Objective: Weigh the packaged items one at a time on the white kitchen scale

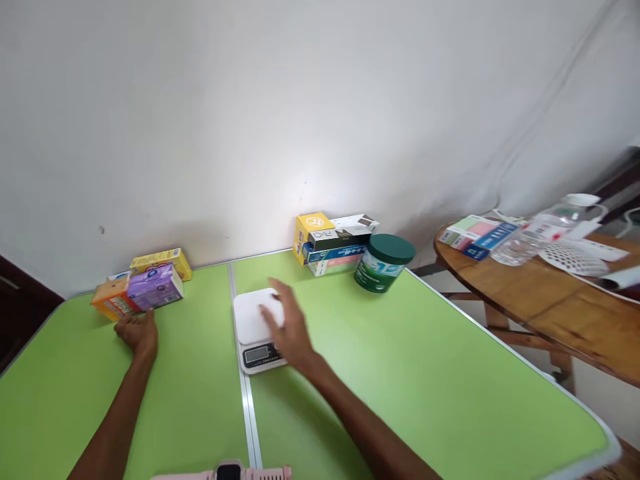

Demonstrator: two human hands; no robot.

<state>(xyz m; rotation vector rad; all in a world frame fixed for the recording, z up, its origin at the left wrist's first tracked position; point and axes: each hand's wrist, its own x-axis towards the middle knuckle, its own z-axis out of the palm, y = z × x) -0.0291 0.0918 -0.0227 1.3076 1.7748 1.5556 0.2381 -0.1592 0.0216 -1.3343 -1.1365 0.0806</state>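
Note:
My left hand (pixel 139 331) rests on the green table (pixel 425 373) just in front of a purple box (pixel 155 287), its fingers curled under and touching or nearly touching the box. An orange box (pixel 113 303) and a yellow box (pixel 163 261) sit beside the purple one. My right hand (pixel 287 323) hovers over a white kitchen scale (pixel 250 320) with fingers stretched out and nothing in it. The scale's display (pixel 257 355) faces me.
A stack of boxes (pixel 333 243) and a green-lidded tub (pixel 384 263) stand at the table's back edge by the white wall. A wooden round table (pixel 550 293) at right holds boxes, a plastic bottle and papers. A pink watch (pixel 230 472) lies at the near edge.

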